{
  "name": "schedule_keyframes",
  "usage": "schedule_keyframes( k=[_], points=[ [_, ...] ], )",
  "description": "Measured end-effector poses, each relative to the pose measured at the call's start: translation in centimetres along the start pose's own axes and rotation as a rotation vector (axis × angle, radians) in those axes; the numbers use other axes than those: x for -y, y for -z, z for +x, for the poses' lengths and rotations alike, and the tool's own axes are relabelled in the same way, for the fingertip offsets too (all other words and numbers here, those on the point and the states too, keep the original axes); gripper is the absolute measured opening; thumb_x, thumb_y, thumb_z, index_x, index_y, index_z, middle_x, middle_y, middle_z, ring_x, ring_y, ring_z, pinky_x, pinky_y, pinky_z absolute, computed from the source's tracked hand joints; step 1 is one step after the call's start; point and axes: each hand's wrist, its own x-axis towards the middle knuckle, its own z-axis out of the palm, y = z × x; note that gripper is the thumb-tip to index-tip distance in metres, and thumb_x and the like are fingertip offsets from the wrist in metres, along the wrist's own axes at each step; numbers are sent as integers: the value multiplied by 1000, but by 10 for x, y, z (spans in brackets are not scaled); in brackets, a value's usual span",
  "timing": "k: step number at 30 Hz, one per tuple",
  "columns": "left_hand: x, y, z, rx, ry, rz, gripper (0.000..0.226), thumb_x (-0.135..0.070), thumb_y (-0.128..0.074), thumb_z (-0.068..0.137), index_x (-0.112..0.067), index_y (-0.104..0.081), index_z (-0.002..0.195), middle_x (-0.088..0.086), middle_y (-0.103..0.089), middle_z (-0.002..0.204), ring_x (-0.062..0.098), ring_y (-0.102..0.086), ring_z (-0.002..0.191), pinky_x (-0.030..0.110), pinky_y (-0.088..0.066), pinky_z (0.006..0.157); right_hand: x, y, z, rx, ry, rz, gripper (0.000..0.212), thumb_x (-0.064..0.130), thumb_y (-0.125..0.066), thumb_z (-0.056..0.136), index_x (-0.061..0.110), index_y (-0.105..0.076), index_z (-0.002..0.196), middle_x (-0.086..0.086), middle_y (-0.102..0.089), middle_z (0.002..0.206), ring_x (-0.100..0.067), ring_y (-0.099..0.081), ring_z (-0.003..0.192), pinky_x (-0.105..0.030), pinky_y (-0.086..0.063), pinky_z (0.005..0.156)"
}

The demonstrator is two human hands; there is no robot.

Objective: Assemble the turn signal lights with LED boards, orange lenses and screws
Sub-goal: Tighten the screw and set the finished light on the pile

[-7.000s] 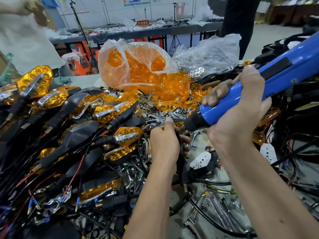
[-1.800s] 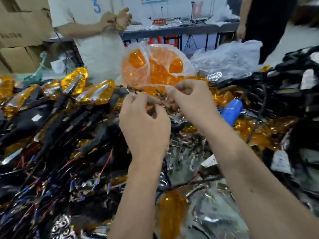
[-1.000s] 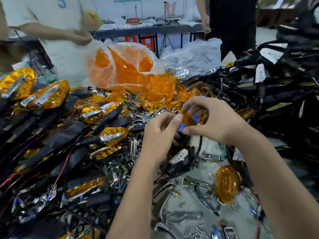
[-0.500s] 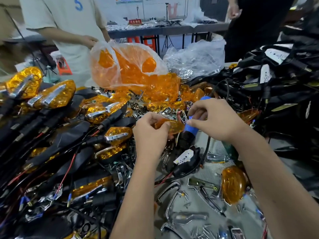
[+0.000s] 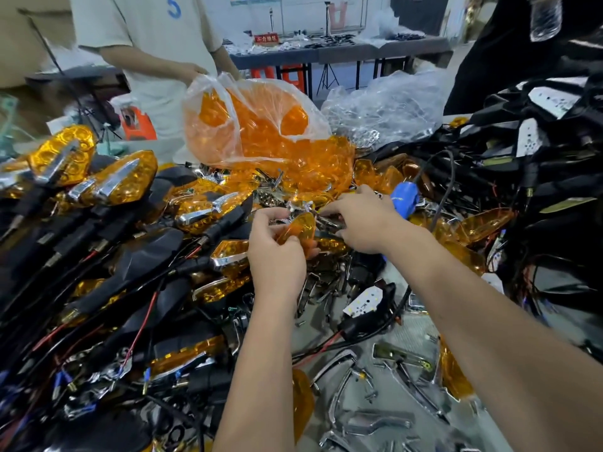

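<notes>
Hands meet over the middle of a crowded surface [image 5: 411, 334]. The left hand [image 5: 277, 256] has its fingers curled round an orange lens [image 5: 297, 228], thumb on the near side, holding it tilted above the heap. The right hand [image 5: 362, 223] reaches in from the right with its fingers bent down among the chrome trim pieces [image 5: 326, 221] just beyond the lens; whether it pinches one of them or only touches them I cannot tell.

Just right of the right hand lies a blue electric screwdriver [image 5: 404, 197], its black cord running up over the pile. Behind the hands sits a clear plastic bag of orange lenses [image 5: 261, 132], with more lenses spilled at its foot. Beside it, to the right, is a second clear bag [image 5: 385, 109] holding shiny parts.

Finished turn signals [image 5: 111, 181] with orange faces and chrome strips are stacked along the left, their black stems and wires tangled below. Near the person, between the forearms, a black housing with a white LED board [image 5: 363, 301] rests face up. Loose chrome strips [image 5: 339, 370] and small screws [image 5: 370, 394] lie scattered on the surface in front. Black housings and wiring [image 5: 538, 151] are heaped on the right.

A person in a pale shirt [image 5: 156, 44] stands across the surface.
</notes>
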Motion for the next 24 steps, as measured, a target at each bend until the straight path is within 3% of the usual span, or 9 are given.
schedule_keyframes(
  k=[2, 5, 8, 11, 13, 15, 18, 20, 24],
  points=[
    [-2, 1, -1, 22, 12, 9, 48, 16, -43, 93, -26, -63, 106, 6, -64, 106, 11, -71, 66, 28, -62, 65, -1, 5, -3, -73, -15, 6, 32, 28, -74, 94, 38, -67, 124, 3, -64, 123, -29, -40, 134, -60, -32, 110],
    [-4, 0, -2, 48, 39, -15, 41, 11, -49, 93, -23, -69, 104, 4, -67, 102, 13, -69, 69, 26, -61, 64, -7, 11, -13, -187, -33, -3, 15, 36, -81, 88, 32, -66, 90, 10, -61, 91, -25, -49, 118, -53, -35, 103],
    [-3, -1, 0, 48, 60, -66, 19, -7, -68, 94, -22, -70, 107, 4, -70, 100, 10, -69, 66, 24, -59, 63, -17, 13, -30, -329, -43, 99, 18, 44, -83, 84, 35, -67, 81, 19, -55, 77, -20, -47, 113, -49, -31, 103],
    [-1, -1, 0, 60, 44, -77, 28, -19, -85, 85, -23, -69, 108, 3, -72, 98, 8, -67, 67, 22, -55, 63, -26, 18, -46, -610, -16, 276, 14, 45, -83, 83, 36, -72, 80, 16, -64, 80, -16, -47, 101, -43, -38, 94],
    [-2, -4, -1, 68, 83, -109, 26, -17, -84, 86, -21, -71, 108, 1, -73, 94, 9, -66, 68, 21, -54, 62, -29, 23, -54, -704, 44, 469, 15, 42, -83, 83, 32, -73, 78, 12, -67, 78, -8, -52, 87, -27, -44, 81],
    [-6, -5, -3, 84, 121, -165, 14, -23, -72, 98, -14, -73, 108, -1, -74, 83, 12, -65, 66, 23, -54, 59, -30, 29, -59, -638, 71, 641, 20, 40, -85, 82, 28, -71, 75, 8, -67, 72, -2, -53, 68, -13, -44, 65],
    [-8, -6, -3, 78, 113, -134, 41, -34, -43, 112, -9, -74, 104, 3, -78, 81, 15, -65, 64, 24, -52, 54, -35, 31, -60, -439, 42, 649, 28, 42, -85, 83, 21, -68, 74, -2, -70, 68, -7, -56, 54, -25, -51, 58],
    [-8, -6, -4, 72, 91, -82, 45, -34, -37, 114, -9, -72, 104, 5, -79, 82, 14, -66, 61, 22, -51, 50, -38, 28, -61, -349, 38, 721, 29, 39, -85, 84, 17, -66, 77, -4, -71, 64, -8, -59, 50, -24, -50, 50],
    [-7, -9, -5, 95, 91, -60, 43, -34, -36, 114, -8, -69, 104, 7, -79, 83, 15, -67, 59, 24, -54, 52, -39, 22, -62, -311, 87, 835, 30, 46, -85, 80, 19, -71, 79, -1, -72, 63, -6, -60, 53, -15, -48, 54]
  ],
)
